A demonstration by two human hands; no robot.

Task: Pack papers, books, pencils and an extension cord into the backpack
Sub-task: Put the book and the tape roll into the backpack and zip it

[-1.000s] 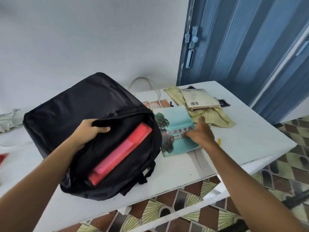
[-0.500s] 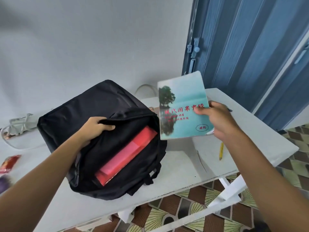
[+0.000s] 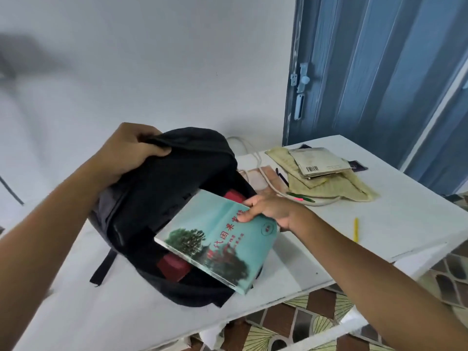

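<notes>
A black backpack point(image 3: 162, 198) lies open on the white table point(image 3: 379, 224). My left hand point(image 3: 129, 150) grips its upper flap and holds it lifted. My right hand point(image 3: 271, 209) holds a teal book point(image 3: 217, 239) with a tree on its cover, tilted over the mouth of the bag and partly inside it. A red book point(image 3: 173, 268) lies inside the backpack, mostly hidden under the teal one. A yellow pencil point(image 3: 355, 229) lies on the table to the right. Pens point(image 3: 301, 198) lie near a white cord point(image 3: 255, 158).
A pale book point(image 3: 319, 163) rests on yellowish papers point(image 3: 336, 186) at the back right of the table. A blue folding door point(image 3: 379, 72) stands behind. The table's front edge drops to a patterned tile floor point(image 3: 291, 325).
My right hand brought the teal book down from in front of the door and into the backpack's opening. My left hand lifted the flap higher.
</notes>
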